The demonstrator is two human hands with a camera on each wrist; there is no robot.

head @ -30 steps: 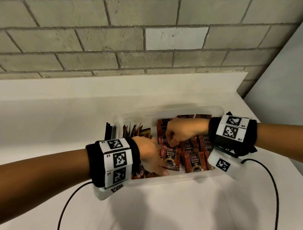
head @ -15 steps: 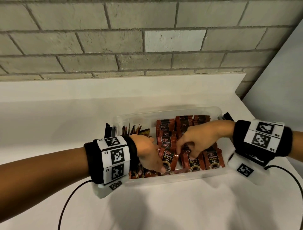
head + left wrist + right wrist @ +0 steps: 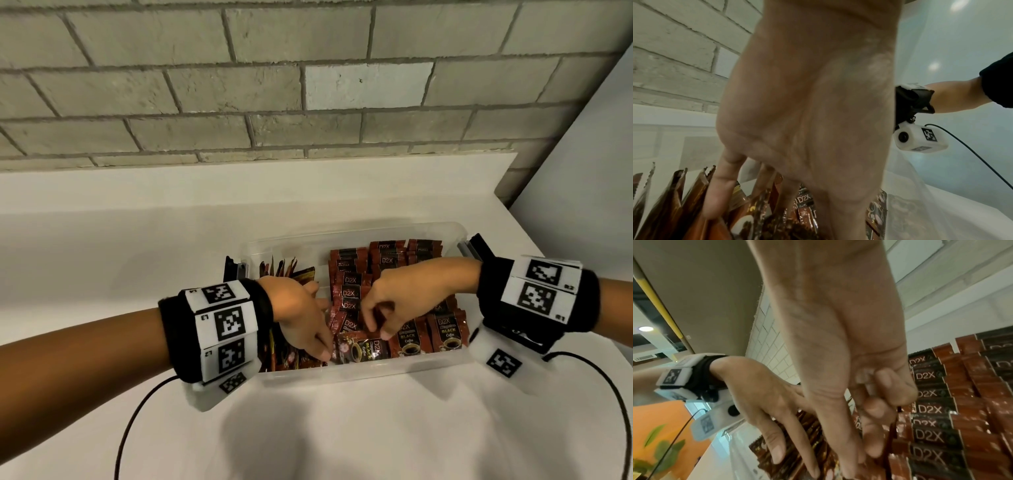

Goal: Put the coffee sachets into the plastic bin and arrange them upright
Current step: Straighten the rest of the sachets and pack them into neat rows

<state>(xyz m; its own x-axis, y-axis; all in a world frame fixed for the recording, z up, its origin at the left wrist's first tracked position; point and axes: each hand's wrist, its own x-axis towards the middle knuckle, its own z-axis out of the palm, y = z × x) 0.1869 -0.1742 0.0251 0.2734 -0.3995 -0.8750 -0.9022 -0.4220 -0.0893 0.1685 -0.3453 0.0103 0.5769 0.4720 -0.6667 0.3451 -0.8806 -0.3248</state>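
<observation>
Wide white counter point(image 3: 171, 246) under a grey brick wall point(image 3: 239, 96), and on it the clear rectangular plastic bin point(image 3: 359, 373), long side running left to right. Inside, red-and-black D2X coffee sachets point(image 3: 445, 329) stand in upright rows across the right half, with a looser bunch of brown-gold sachets point(image 3: 284, 270) leaning at the far left. Now the key piece: 1 sachet lying sideways point(image 3: 363, 349) against the near wall, long axis left to right, flat where its neighbours stand tall. Both hands are on it! The left hand point(image 3: 301, 318) reaches in with fingers straight, tips pressing its left end, a wide grip holding nothing. The right hand point(image 3: 394, 301) comes from the other side, fingers curled, pinching the sachet's top edge; a narrow grip. The right looks best placed to swing it upright, I'd say. In the way: the standing row directly behind, packed close, and the bin's near wall in front.
</observation>
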